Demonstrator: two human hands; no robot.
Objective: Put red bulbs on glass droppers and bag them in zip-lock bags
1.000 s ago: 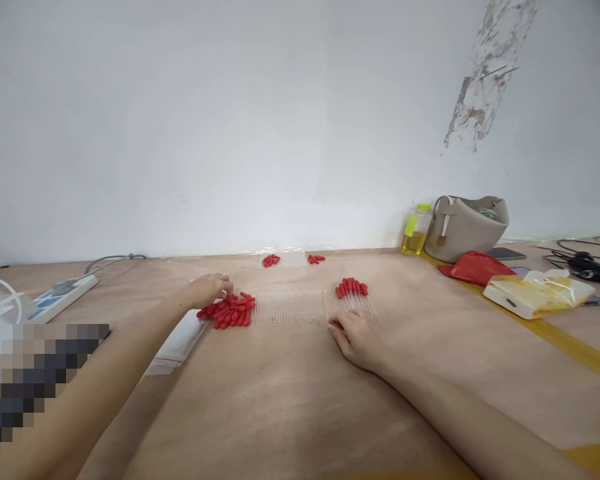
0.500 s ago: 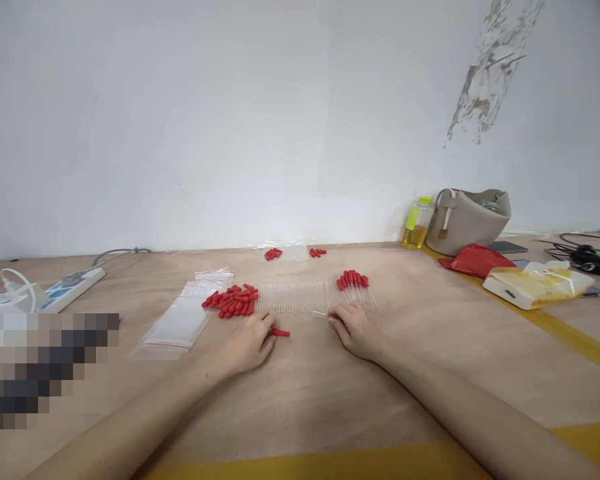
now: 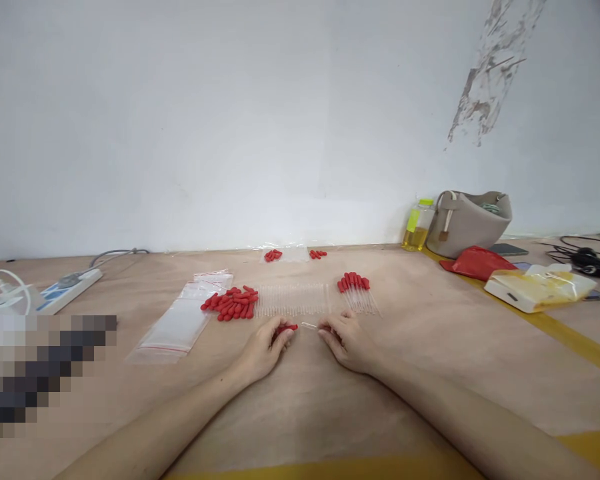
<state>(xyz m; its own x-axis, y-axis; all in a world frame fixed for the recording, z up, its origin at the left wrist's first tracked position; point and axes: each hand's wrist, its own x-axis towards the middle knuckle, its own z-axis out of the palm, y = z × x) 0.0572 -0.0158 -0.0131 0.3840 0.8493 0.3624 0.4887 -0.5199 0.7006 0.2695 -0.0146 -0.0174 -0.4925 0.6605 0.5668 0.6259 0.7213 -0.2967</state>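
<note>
My left hand point(image 3: 266, 347) pinches a red rubber dropper bulb point(image 3: 291, 327), its end sticking out past my fingertips. Facing it, my right hand point(image 3: 347, 341) grips a thin clear dropper tube point(image 3: 309, 325) that points toward the bulb; a small space separates the two. Behind my hands lies a row of clear tubes point(image 3: 293, 299) side by side. Left of that row is a heap of loose red bulbs point(image 3: 233, 303). To the right, several droppers with red bulbs fitted point(image 3: 355, 281) lie together, tube ends toward me.
Clear zip bags point(image 3: 175, 320) lie left of the heap. Small groups of red pieces point(image 3: 273, 255) rest near the wall. At right stand a bottle of yellow liquid point(image 3: 417, 230) and a grey bag point(image 3: 467, 223), beside a red packet point(image 3: 481, 263) and a tissue pack point(image 3: 540, 288). A power strip point(image 3: 73, 290) sits left.
My right hand has shifted left and slightly nearer with the tube, away from the row. My left hand has moved right with the bulb, so the two ends are closer.
</note>
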